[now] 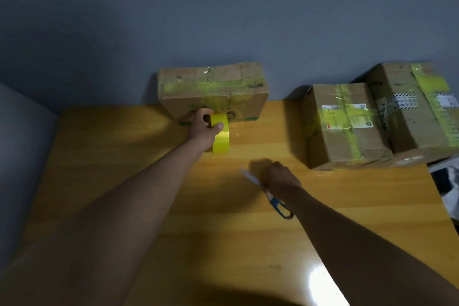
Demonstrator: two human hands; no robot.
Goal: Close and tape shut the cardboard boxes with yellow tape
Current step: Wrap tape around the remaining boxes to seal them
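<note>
Far left: pale panel (22, 156) along the table edge, nothing on it that matters. Wooden table (154, 206) runs under everything, grey wall behind.

Left hand (202, 126) is out at the back of the table, fingers and thumb curled round the yellow tape roll (220, 135). Roll stands on edge, bottom on or v. near the tabletop, just in front of the back box (213, 93). That box sits vs the wall, flaps down, yellow tape already across its top & some on the front face. Can't tell if a strip runs from roll to box; the hand hides that spot.

Mid-right: right hand (282, 176) is low over the table, fingers clenched on the scissors (267, 191) near the pivot. Blue handles point back toward the person, blades toward the roll; blades blurred, so can't say if they're parted.

Right: two boxes at the table's right end, the nearer one (345, 126) w/ printed labels & yellow tape crossing it, the farther one (417, 109) touching it, also taped. Both look closed. White/dark stuff (447, 181) past the table edge, unclear what.

Step, as I read it: finishing the tape run on the back box, i.e. cutting stage. Next prob. needs the roll pulled a bit off the box so the strip goes taut, scissors brought across to snip, then loose end pressed flat. Risk: slack tape folding onto itself
</note>
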